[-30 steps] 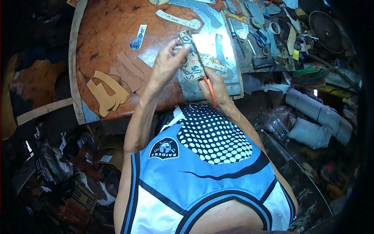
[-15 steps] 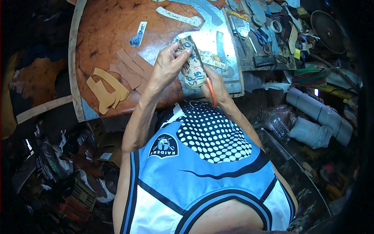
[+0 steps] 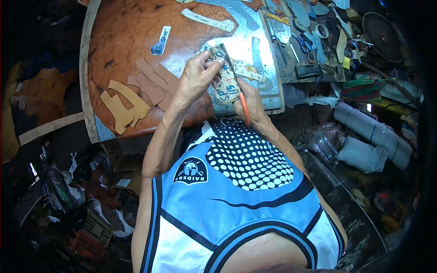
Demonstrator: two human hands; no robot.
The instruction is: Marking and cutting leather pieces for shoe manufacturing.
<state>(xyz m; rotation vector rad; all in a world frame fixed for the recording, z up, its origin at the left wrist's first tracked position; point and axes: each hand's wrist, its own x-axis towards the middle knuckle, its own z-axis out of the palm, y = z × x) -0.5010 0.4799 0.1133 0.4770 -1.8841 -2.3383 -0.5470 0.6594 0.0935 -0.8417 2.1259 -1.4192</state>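
Above the table's near edge, my left hand [image 3: 198,75] is closed on a stained, cream-coloured pattern piece [image 3: 227,90] with handwritten marks, thumb on top and fingers beneath. A dark strip runs along the right side of this piece. My right hand [image 3: 252,101] is closed just to its right, partly hidden behind it. From that hand sticks out a curved orange handle [image 3: 245,109] pointing toward me; the tool's working end does not show clearly. Left of my hands, brown cut leather pieces [image 3: 148,79] and tan cut pieces [image 3: 122,113] lie on the table.
Paper-like patterns [image 3: 207,19] and a small marked template [image 3: 160,41] lie on the brown table surface [image 3: 123,34]. A side bench at right holds blue-handled scissors [image 3: 304,44], tape rolls [image 3: 322,31] and scraps. Wrapped rolls [image 3: 373,129] stand lower right; a fan [image 3: 383,36] is beyond.
The pattern piece has tilted a little in my left hand. My right hand and the orange handle have shifted slightly to the left.
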